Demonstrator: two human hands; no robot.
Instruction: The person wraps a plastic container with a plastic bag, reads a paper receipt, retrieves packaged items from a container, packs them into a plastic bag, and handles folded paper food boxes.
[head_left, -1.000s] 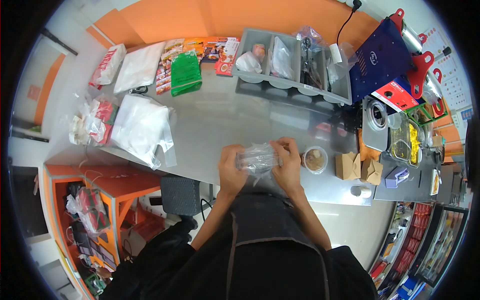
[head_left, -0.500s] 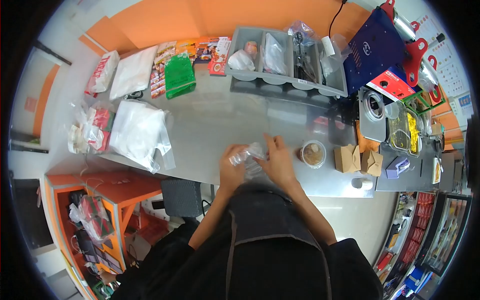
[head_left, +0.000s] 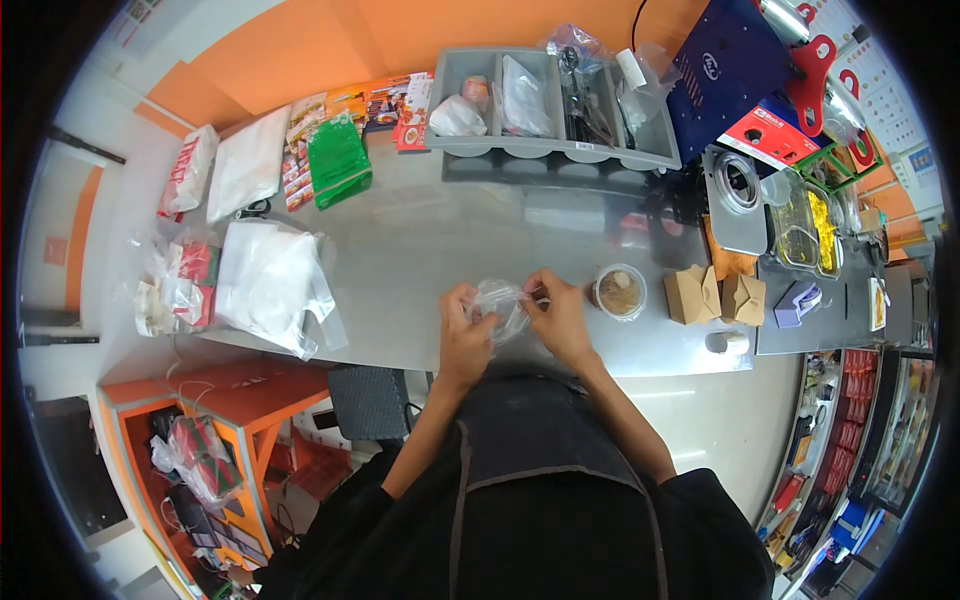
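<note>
A clear plastic bag is stretched between my two hands, above the near edge of the steel counter. My left hand grips its left side with curled fingers. With thumb and fingertips pinched together, my right hand holds the bag's upper right edge. Just right of that hand, apart from it, stands a round clear tub with brownish contents. Beyond the tub are two brown cardboard boxes.
A grey compartment tray holding bags and utensils stands at the back. White plastic bags and a green packet lie to the left. At right are a blue machine, a small white cup and glass containers.
The bag has gone from a bunched shape to a wider, spread one between my hands. My right fingers have drawn into a pinch at its edge. The view has shifted slightly.
</note>
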